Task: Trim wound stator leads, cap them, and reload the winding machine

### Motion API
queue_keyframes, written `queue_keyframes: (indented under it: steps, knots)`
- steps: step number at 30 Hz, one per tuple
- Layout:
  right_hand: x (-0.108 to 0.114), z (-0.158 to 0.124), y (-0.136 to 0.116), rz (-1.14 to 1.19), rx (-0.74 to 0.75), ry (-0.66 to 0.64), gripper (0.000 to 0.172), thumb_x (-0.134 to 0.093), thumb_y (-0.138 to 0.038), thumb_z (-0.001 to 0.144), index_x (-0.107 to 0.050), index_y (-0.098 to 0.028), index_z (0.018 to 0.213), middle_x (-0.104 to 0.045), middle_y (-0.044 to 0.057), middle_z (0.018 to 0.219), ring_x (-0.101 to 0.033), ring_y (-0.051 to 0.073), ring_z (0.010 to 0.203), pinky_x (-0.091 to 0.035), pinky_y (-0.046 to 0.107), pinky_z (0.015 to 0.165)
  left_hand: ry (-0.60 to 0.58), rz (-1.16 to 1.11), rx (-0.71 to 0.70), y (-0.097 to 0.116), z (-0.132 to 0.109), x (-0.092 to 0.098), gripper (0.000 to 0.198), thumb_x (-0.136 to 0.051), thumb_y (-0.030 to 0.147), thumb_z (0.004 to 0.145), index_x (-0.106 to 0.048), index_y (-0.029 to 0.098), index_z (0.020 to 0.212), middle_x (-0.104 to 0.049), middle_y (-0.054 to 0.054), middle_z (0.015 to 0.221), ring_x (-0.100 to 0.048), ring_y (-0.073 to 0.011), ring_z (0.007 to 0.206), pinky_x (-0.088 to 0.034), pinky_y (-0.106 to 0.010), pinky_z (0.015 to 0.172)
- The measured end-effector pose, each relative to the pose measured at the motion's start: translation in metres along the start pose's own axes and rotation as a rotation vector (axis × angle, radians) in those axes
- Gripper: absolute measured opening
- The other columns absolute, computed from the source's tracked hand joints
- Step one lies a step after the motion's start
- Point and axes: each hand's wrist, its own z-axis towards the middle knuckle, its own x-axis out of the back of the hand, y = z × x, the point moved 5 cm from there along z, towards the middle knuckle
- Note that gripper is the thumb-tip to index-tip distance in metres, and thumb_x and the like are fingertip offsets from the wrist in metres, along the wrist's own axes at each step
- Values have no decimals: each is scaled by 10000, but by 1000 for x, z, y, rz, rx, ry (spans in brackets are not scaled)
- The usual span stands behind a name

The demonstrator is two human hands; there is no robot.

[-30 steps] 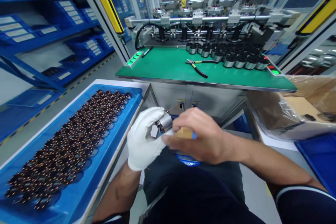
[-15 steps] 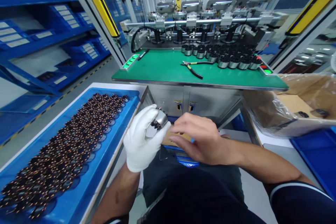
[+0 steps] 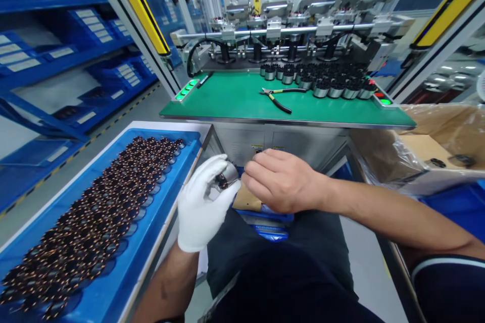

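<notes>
My left hand, in a white glove, is closed around a silver and black cylindrical part above my lap. Just right of that part, my bare right hand has its fingers curled together, and its fingertips are hidden. A thin wire shows at the part's lower edge near my left thumb. To the left, a blue tray holds several dark parts with copper-coloured ends. Ahead on the green work surface lie pliers with black and yellow handles, beside several silver and black cylinders.
A machine stands behind the green surface, between yellow-fronted posts. On the right is a plastic-lined cardboard box near a blue bin. Blue shelving with bins stands at the left. Green-lit buttons sit at the surface's left end.
My right hand has curled its fingers and moved slightly up, with the forearm higher. The cylinder in my left hand has turned and shifted slightly left.
</notes>
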Motion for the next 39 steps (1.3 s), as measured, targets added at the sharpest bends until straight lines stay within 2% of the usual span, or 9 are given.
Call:
queue_keyframes:
  steps: [3, 9, 13, 17, 21, 26, 31, 34, 39]
  knots:
    - [8, 4, 4, -47, 59, -27, 279, -451, -115, 955, -613, -167, 735, -581, 35, 705, -442, 163, 658, -357, 315, 603, -9, -387, 215, -11, -2, -6, 498, -817, 152, 719, -661, 243, 1184, -715, -61, 1231, -698, -203, 1106, -599, -291, 924]
    - [8, 0, 9, -49, 93, -50, 263, -426, -138, 979, -630, -165, 817, -616, 36, 769, -491, 160, 701, -380, 301, 645, 34, -673, 193, -9, -3, -6, 368, -756, 88, 772, -696, 250, 1096, -700, -59, 1258, -667, -186, 1167, -592, -235, 908]
    - [-13, -12, 92, -87, -214, -56, 323, -493, -406, 990, -626, -133, 1098, -678, 85, 928, -584, 199, 842, -443, 310, 727, 110, -669, 134, -7, -6, 3, 385, -731, 58, 780, -686, 251, 1110, -688, -64, 1260, -647, -203, 1192, -605, -275, 897]
    - [-62, -35, 190, -115, -694, -361, 668, -580, -569, 885, -548, -36, 1287, -612, 228, 1261, -562, 331, 1141, -437, 413, 953, 167, -632, 61, -4, -9, 10, 413, -721, 36, 775, -679, 254, 1124, -676, -68, 1266, -620, -209, 1227, -604, -285, 892]
    - [-91, -50, 215, -133, -838, -658, 782, -452, -696, 881, -538, -36, 1291, -619, 257, 1248, -566, 387, 1129, -423, 487, 951, 199, -582, 50, -3, -11, 16, 415, -719, 45, 779, -678, 258, 1133, -672, -77, 1264, -623, -224, 1217, -601, -321, 896]
    - [-81, -59, 204, -144, -826, -734, 781, -394, -740, 871, -585, -94, 1265, -621, 237, 1231, -547, 406, 1141, -415, 529, 939, 232, -542, 40, -5, -12, 23, 362, -726, 107, 800, -682, 255, 1128, -682, -76, 1239, -629, -231, 1209, -576, -354, 949]
    - [-55, -78, 176, -49, -650, -699, 624, -563, -477, 850, -544, -92, 1342, -579, 227, 1204, -574, 351, 1051, -477, 440, 865, 236, -512, 26, -5, -13, 24, 354, -742, 122, 790, -679, 245, 1116, -691, -68, 1219, -634, -231, 1202, -557, -373, 984]
    - [-35, -89, 130, 26, -628, -466, 532, -547, -262, 824, -538, -71, 1320, -586, 205, 1093, -572, 316, 990, -495, 446, 848, 243, -482, 28, -2, -14, 22, 353, -748, 126, 785, -675, 254, 1106, -692, -54, 1209, -635, -235, 1200, -568, -391, 969]
    - [-23, -98, 11, 734, -718, -72, 583, -563, -126, 832, -438, -198, 1397, -606, 114, 1118, -605, 207, 979, -533, 370, 865, 219, -482, 21, 5, -13, 16, 387, -741, 110, 786, -677, 277, 1130, -688, -44, 1222, -637, -229, 1190, -562, -397, 978]
